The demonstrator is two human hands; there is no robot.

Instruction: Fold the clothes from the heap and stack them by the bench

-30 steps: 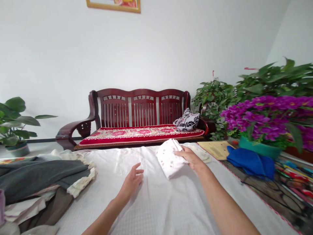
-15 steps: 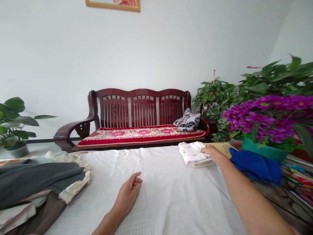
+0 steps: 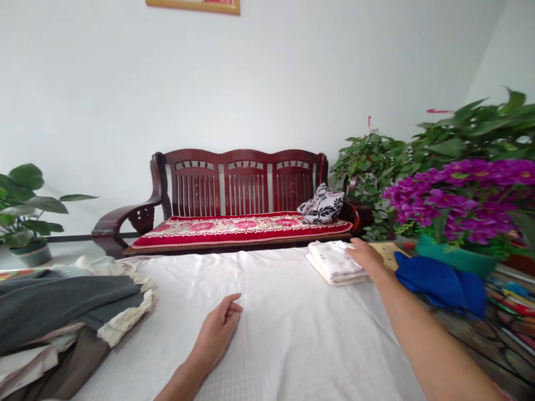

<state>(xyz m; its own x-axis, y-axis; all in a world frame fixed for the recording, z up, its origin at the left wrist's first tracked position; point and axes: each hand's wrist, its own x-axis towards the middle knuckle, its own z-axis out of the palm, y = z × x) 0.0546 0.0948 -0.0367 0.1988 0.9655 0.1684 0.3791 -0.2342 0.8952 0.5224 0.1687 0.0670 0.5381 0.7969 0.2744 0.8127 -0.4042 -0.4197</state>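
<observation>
A small stack of folded white cloth with a faint print (image 3: 336, 263) lies at the far right of the white-covered table (image 3: 276, 328). My right hand (image 3: 365, 256) reaches to the right edge of this stack and touches it. Its fingers look extended along the edge, not wrapped around the fabric. Nearer to me, my left hand (image 3: 219, 323) rests on the white sheet with loosely bent fingers, the index finger stretched out, and nothing in it. A heap of unfolded clothes (image 3: 62, 306), grey, brown and cream-trimmed, is spread at the left.
Right of the stack are a yellowish board (image 3: 387, 253), a blue cloth (image 3: 441, 284) and purple flowers in a teal pot (image 3: 457, 253). Beyond the table stands a wooden bench (image 3: 246, 184) with a red floral cover and a patterned cushion (image 3: 324, 205). A potted plant (image 3: 31, 223) is at left.
My right hand has shifted slightly from the top of the folded stack to its right edge. The stack's top piece now lies neater and squarer. My left hand has stayed in place.
</observation>
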